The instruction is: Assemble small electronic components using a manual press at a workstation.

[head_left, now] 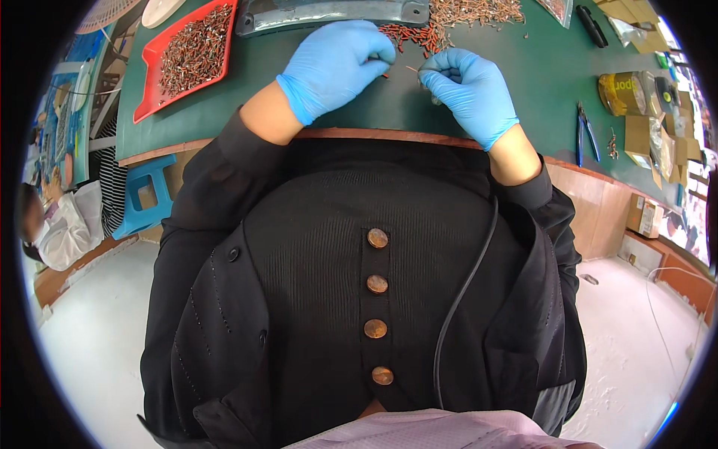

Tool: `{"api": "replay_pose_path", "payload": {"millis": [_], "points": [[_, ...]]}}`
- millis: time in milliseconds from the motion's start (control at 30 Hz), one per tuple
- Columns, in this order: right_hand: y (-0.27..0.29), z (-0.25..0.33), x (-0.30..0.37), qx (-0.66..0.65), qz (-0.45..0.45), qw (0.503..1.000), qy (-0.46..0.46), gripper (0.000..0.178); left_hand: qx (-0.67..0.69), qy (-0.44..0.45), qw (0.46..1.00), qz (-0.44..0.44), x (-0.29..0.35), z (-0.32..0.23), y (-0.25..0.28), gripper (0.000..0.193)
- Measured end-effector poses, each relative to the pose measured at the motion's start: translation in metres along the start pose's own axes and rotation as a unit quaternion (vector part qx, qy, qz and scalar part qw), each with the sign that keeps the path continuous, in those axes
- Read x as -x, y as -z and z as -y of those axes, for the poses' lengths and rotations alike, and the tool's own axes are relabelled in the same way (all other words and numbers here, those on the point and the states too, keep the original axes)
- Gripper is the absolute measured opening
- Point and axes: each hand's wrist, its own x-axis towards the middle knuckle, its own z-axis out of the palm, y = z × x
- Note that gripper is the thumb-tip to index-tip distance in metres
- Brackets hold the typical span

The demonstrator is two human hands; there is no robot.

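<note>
Both my hands wear blue gloves and work just above the green table, a short gap between their fingertips. My left hand [340, 71] is closed in a pinch, with the end of a small orange-red piece [386, 75] showing at its fingertips. A thin copper-coloured pin [411, 69] sticks out toward the left from the pinched fingers of my right hand [473, 91]. Just beyond the hands lies a loose heap of small orange-red pieces [410, 34]. Behind it spreads a pile of small brass-coloured metal parts [479, 10].
At the left stands a red scoop-shaped tray [149, 81] full of small red and metal parts. A grey translucent tray [329, 16] lies at the far edge. Blue-handled pliers [586, 135], a yellow-labelled can [622, 93], a black marker [591, 27] and cardboard boxes [639, 135] are at right. Another person sits far left.
</note>
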Motion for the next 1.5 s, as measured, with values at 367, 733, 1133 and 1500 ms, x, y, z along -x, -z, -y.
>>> {"api": "replay_pose_path", "payload": {"millis": [367,733,1133,1500], "points": [[-0.004,0.006,-0.004,-0.141,-0.038,0.989,-0.011,0.011,-0.107,-0.017,0.992,0.057,-0.002,0.004,-0.007,0.009],[-0.006,0.029,0.010,-0.291,-0.046,0.955,0.028,0.011,0.635,0.151,0.757,-0.035,0.007,-0.007,0.000,0.020],[-0.034,0.044,0.010,0.078,-0.235,0.914,0.321,0.015,0.823,0.195,0.532,-0.034,0.018,-0.024,0.008,0.015],[-0.041,0.051,-0.005,-0.163,-0.168,0.963,0.136,0.012,0.514,0.152,0.825,-0.181,0.024,-0.035,0.014,0.018]]}}
